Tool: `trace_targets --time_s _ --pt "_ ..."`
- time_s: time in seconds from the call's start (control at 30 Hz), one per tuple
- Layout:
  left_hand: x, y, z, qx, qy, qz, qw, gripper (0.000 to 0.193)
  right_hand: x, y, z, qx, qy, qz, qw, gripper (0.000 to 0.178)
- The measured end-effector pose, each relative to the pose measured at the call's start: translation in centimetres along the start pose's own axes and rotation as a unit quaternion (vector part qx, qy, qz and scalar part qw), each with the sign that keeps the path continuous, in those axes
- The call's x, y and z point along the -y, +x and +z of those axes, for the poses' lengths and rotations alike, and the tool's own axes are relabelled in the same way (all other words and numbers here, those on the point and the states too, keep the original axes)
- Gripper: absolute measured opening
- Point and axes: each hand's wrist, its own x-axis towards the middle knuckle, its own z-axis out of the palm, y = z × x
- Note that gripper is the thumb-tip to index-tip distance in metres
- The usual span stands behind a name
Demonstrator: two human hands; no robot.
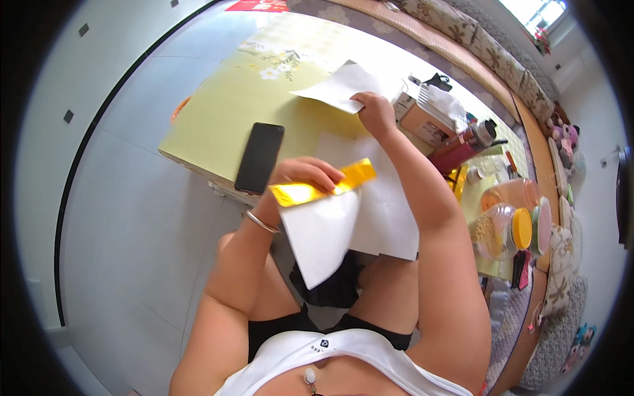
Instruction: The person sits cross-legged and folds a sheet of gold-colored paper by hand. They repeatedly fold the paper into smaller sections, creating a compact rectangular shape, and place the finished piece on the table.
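The left hand [300,173] is grasping a thin, shiny gold foil sheet [323,185], light and easily creased, best held at its edge; the right hand [375,112] pinches a white paper sheet [337,86] over the desk [224,112].

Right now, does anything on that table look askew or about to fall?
The black phone lies at the near edge of the yellow table, its lower end at or slightly past the rim, so a nudge might drop it. The left hand holds a gold foil strip with white paper; the right hand presses another sheet. Nothing looks spilled.
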Motion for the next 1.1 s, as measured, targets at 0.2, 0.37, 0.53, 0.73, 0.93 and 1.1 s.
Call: trace_targets --time_s 0.2,0.37,0.53,0.73,0.93,1.1 --pt "1.3 0.1 -1.8 -0.125 -0.022 0.233 0.964 0.024 -0.6 -13.0 -9.0 0.031 0.105 -0.097 0.989 0.038" --pt "2.6 1.3 -0.9 -0.112 -0.166 0.185 0.962 0.021 0.3 -23.4 -10.9 0.163 0.093 -0.127 0.974 0.051" --pt "4.7 2.0 0.9 -0.067 -0.115 0.061 0.989 0.019 0.5 -26.2 -11.6 0.219 0.141 -0.081 0.962 0.069" --pt "5.5 3.0 4.0 -0.017 -0.171 -0.015 0.985 0.009 0.8 -25.4 -12.4 -0.019 0.223 0.083 0.971 0.073" --pt "5.2 4.0 6.1 0.009 -0.26 -0.067 0.963 0.012 4.7 -22.7 -10.2 -0.131 0.038 -0.101 0.985 0.117" --pt "6.7 4.1 5.4 -0.005 -0.283 -0.111 0.953 0.013 7.5 -22.4 -11.2 -0.092 -0.026 -0.128 0.987 0.106"
